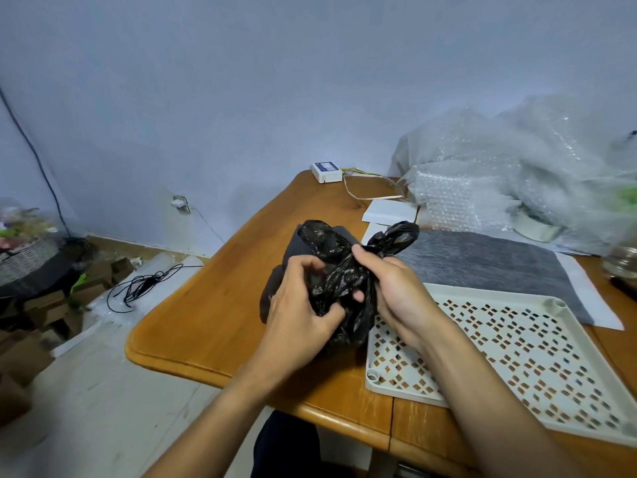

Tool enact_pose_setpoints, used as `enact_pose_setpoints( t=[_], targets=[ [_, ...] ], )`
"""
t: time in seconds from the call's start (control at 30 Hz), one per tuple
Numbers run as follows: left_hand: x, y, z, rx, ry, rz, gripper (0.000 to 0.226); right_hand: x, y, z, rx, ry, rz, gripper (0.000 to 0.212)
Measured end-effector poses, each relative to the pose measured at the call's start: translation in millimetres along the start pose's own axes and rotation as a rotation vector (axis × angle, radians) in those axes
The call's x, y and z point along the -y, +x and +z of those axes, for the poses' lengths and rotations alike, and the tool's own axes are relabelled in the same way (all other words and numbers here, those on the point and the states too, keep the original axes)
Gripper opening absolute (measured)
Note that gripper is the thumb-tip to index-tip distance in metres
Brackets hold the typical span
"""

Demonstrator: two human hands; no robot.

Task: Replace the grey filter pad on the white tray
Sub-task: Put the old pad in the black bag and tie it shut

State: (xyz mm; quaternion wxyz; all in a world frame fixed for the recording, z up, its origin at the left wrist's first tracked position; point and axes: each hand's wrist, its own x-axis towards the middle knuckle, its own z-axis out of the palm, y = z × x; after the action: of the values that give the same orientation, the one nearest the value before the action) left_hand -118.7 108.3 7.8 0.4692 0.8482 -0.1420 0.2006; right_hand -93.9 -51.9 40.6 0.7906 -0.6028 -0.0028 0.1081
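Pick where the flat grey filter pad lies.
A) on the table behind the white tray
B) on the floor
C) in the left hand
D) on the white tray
A: the grey filter pad lies flat beyond the white tray, whose perforated bed is bare, while the left hand and right hand grip a black bag.

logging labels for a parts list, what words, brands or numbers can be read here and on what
Small white plastic box at the wooden table's far edge: blue label on top, too small and blurred to read.
Crumpled black plastic bag: pale flecks only, no legible text.
Nothing else shows writing.
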Motion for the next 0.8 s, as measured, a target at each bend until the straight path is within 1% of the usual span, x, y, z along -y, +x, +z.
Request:
enact_pose_setpoints(
  t=[0.07, 0.1, 0.17, 0.2, 0.23, 0.3, 0.33, 0.37, 0.4, 0.47, 0.5, 0.53, 0.6, 0.67, 0.73, 0.8],
  targets=[
    [4.5, 7.4, -1.3, 0.101, -0.069, -0.075, 0.027, -1.8, 1.9, -4.2, 0.053, 0.008, 0.004, 0.055],
    [7.3, 11.2, -3.0, 0.158, -0.107, -0.102, 0.022, -1.5, 2.5, -4.4, 0.068, 0.010, 0.005, 0.051],
    [11.9, 18.6, -4.2, 0.246, -0.164, -0.129, 0.027, -2.8, 6.7, -6.1, 0.049, 0.018, 0.006, 0.045],
    [13.0, 21.4, -4.1, 0.273, -0.184, -0.139, 0.030, -4.4, 10.7, -6.9, 0.026, 0.022, 0.010, 0.048],
    [12.4, 25.2, -3.4, 0.285, -0.201, -0.154, 0.030, -4.1, 14.8, -7.8, 0.005, 0.016, 0.016, 0.051],
    [9.9, 34.8, -2.0, 0.261, -0.293, -0.242, 0.025, -3.8, 24.5, -9.8, 0.005, -0.006, 0.018, 0.043],
    [10.0, 42.5, -0.8, 0.239, -0.404, -0.322, 0.024, -3.0, 29.4, -9.8, 0.031, -0.014, 0.005, 0.041],
    [9.2, 51.0, -0.5, 0.230, -0.580, -0.412, 0.026, -1.6, 35.3, -8.8, 0.046, -0.021, -0.001, 0.044],
    [8.3, 61.6, -0.1, 0.240, -0.807, -0.495, 0.029, 1.7, 42.4, -7.5, 0.052, -0.007, -0.007, 0.046],
    [9.4, 79.9, 1.5, 0.291, -1.221, -0.601, 0.032, 6.2, 58.5, -6.1, 0.039, 0.058, -0.003, 0.048],
    [11.0, 89.1, 2.8, 0.313, -1.329, -0.635, 0.031, 8.1, 68.3, -5.5, 0.026, 0.083, -0.006, 0.051],
    [12.3, 96.1, 3.9, 0.316, -1.361, -0.669, 0.029, 10.9, 76.4, -5.1, 0.010, 0.086, -0.010, 0.053],
    [21.2, 108.2, 7.4, 0.297, -1.307, -0.711, 0.026, 15.1, 91.4, -7.2, 0.001, 0.063, -0.021, 0.049],
    [25.1, 122.2, 8.7, 0.261, -1.311, -0.667, 0.028, 24.3, 102.7, -9.8, -0.012, 0.018, -0.034, 0.040],
    [26.0, 138.4, 10.7, 0.201, -1.378, -0.598, 0.025, 34.0, 115.5, -13.6, -0.047, -0.042, -0.056, 0.035],
    [24.6, 151.3, 16.9, 0.128, -1.439, -0.561, 0.019, 42.4, 126.1, -16.9, -0.065, -0.084, -0.084, 0.037]
  ],
)
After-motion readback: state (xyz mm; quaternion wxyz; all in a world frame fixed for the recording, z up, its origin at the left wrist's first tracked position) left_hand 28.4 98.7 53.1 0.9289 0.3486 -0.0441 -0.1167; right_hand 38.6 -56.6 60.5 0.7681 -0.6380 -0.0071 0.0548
